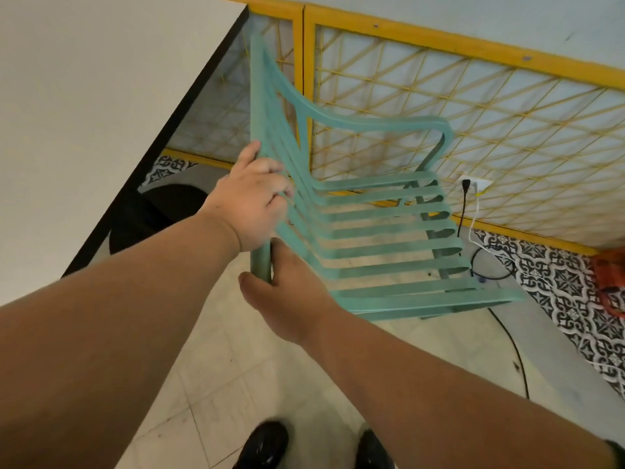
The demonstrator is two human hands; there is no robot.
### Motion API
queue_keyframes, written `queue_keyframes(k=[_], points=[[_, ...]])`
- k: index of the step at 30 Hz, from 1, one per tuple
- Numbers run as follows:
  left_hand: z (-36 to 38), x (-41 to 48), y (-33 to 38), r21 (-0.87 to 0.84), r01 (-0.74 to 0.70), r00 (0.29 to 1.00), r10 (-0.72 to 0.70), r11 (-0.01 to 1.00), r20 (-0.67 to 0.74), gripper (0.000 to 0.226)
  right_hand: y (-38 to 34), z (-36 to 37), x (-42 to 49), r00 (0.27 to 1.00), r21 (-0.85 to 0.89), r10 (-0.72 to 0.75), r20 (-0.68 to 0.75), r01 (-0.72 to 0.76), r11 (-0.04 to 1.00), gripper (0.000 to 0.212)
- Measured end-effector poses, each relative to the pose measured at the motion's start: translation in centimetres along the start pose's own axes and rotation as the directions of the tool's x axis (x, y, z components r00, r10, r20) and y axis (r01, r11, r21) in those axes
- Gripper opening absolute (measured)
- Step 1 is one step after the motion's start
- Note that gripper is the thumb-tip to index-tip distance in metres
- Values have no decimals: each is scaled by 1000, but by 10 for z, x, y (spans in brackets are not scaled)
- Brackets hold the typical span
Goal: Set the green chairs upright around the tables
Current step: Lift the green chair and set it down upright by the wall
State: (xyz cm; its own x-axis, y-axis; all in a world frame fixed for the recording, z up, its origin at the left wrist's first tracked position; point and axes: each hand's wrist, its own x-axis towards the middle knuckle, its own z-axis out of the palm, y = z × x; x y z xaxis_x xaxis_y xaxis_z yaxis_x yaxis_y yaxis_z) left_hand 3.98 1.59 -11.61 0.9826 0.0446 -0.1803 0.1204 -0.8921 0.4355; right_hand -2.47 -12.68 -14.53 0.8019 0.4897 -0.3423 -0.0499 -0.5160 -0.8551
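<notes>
Tiled floor (236, 367), yellow lattice partition (439, 106) behind. Green chair (389, 238) is beside white table (84, 96), near partition. L hand (250, 201) grips its slatted back; R hand (287, 296) wraps a frame tube.

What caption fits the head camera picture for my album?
Left hand and right hand grip a green slatted chair by its back beside a white table and yellow lattice screen.

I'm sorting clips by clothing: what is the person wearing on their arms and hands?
Both forearms are bare, without sleeves. The left hand and right hand are ungloved, with no ring or watch showing. A dark edge beside the right arm at the frame corner may be a sleeve or band; too little shows.
</notes>
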Motion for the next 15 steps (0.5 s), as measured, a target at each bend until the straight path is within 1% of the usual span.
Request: queue_keyframes(k=[3,7,11,15], points=[[-3,-5,2,-7,2,1000,-2,1000,9,49,-2,3,-3,1000,-17,3,-15,-3,1000,26],[-3,-14,7,20,-2,1000,2,1000,23,35,-4,2,-8,1000,-35,11,-24,-12,999,30],[0,-22,10,50,2,1000,-3,999,14,33,-6,-3,-17,1000,-89,21,-4,-21,996,36],[10,-33,19,67,13,1000,-14,998,4,33,-1,-12,-32,1000,-128,9,26,-5,992,31]])
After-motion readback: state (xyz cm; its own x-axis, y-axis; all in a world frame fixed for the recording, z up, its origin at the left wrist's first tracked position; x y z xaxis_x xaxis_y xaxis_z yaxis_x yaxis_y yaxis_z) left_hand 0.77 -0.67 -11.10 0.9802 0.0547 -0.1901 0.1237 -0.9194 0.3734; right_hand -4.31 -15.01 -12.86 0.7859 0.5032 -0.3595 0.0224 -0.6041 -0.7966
